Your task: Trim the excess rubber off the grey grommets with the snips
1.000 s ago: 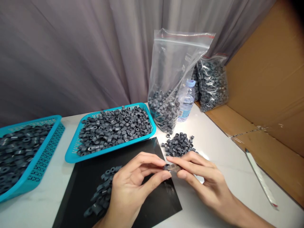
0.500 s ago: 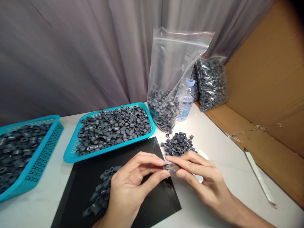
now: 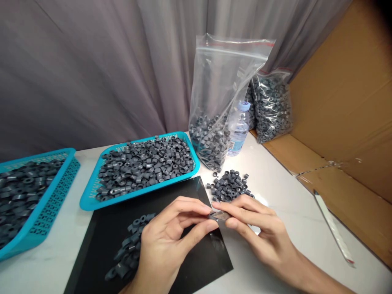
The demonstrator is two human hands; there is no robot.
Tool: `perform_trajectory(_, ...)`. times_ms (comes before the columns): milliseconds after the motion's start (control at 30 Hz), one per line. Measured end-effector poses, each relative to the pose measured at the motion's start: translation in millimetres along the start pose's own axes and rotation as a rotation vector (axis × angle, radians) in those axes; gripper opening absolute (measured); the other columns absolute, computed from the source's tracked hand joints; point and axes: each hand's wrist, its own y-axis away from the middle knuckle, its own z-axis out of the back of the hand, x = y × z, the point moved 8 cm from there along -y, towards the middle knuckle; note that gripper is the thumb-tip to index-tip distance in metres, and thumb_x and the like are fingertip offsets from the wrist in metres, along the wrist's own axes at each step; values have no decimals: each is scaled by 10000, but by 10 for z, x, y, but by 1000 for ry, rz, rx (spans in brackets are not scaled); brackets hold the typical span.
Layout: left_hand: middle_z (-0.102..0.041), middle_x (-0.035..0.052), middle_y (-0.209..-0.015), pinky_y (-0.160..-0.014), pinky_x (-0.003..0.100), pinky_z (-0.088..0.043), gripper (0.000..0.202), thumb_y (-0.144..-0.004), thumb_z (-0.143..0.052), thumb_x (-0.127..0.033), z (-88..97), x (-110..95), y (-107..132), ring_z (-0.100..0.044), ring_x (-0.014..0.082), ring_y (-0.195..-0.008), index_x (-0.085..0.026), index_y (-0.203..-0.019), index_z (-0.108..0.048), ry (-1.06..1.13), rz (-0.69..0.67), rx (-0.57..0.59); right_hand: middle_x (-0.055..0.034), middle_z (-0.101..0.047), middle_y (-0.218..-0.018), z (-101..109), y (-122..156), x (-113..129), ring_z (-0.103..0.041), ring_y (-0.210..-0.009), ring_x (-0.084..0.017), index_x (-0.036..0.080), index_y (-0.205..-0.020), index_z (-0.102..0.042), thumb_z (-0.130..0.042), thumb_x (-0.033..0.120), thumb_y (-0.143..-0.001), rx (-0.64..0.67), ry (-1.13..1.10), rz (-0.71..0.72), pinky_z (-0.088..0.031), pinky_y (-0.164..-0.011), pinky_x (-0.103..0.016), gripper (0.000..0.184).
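Note:
Above the right edge of a black mat [image 3: 171, 200], both hands meet fingertip to fingertip. My left hand [image 3: 174, 232] pinches a small dark grey plastic ring [image 3: 213, 216] between thumb and fingers, mostly covered by the fingertips. A short flat metal blade [image 3: 222, 215] is gripped by my right hand [image 3: 260, 228], its tip touching the ring. Beyond the right hand lies a loose heap of small grey rings [image 3: 231, 185]. Left of my left hand, on the mat, sits another heap of grey pieces [image 3: 130, 249], partly hidden by the wrist.
Two blue baskets [image 3: 196, 161] of grey pieces stand on the left. Behind the ring heap are a clear zip bag [image 3: 225, 77], a water bottle [image 3: 239, 128] and a filled bag [image 3: 272, 106]. A thin white strip-like tool [image 3: 333, 228] lies right, near cardboard [image 3: 343, 102].
The hands keep the same hold, with the blade and ring still together. The whole view has shifted very slightly.

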Motion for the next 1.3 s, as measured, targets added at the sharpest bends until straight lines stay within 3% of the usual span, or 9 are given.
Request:
perform_trajectory(333, -753, -23, -837, -758, 160, -636, 193, -730, -845, -80, 6, 39, -17, -757, 140, -787, -241, -824, -793, 7, 19, 22, 11, -681, -959, 47, 12, -39, -622, -836, -107, 380, -1318, -665, -578, 198, -1017, -67, -19, -54, -506, -720, -222, 363)
perform_trajectory(567, -760, -33, -834, -765, 159, -631, 182, -715, -859, -99, 23, 58, -33, -765, 129, -745, -242, -803, -792, 24, 74, -1, 4, -675, -962, 52, 10, -27, -618, -848, -118, 377, -1375, -620, -565, 185, -1019, -28, 2, -16, -507, -749, -246, 408)
perform_trajectory(833, -736, -15, -896, -792, 183, -608, 183, -731, -875, -170, -21, 223, -12, -767, 155, -845, -197, -762, -696, 192, 310, 35, -1, -659, -932, 87, 10, -20, -613, -827, -122, 356, -1383, -617, -567, 175, -1015, -55, 15, -10, -512, -728, -248, 414)
perform_trajectory(1000, -748, -25, -921, -775, 136, -567, 162, -828, -813, -238, -73, 238, 25, -727, 93, -801, -242, -959, -719, 201, 486, 67, -19, -668, -944, 101, 0, 5, -628, -850, -147, 333, -1399, -606, -567, 157, -1006, -46, 43, 35, -523, -728, -279, 433)
perform_trajectory(1133, -763, -15, -885, -817, 139, -557, 112, -873, -772, -277, -117, 225, 73, -716, 95, -827, -229, -974, -756, 207, 524, 125, -25, -668, -951, 125, -19, 46, -624, -844, -153, 311, -1420, -588, -575, 146, -997, -47, 88, 66, -529, -727, -289, 454)
perform_trajectory(1300, -783, -16, -908, -846, 153, -560, 125, -871, -776, -292, -122, 260, 100, -732, 107, -868, -223, -973, -754, 249, 561, 105, -29, -673, -1014, 142, -9, 64, -626, -895, -140, 289, -1423, -585, -589, 141, -992, -64, 111, 78, -527, -758, -264, 456)
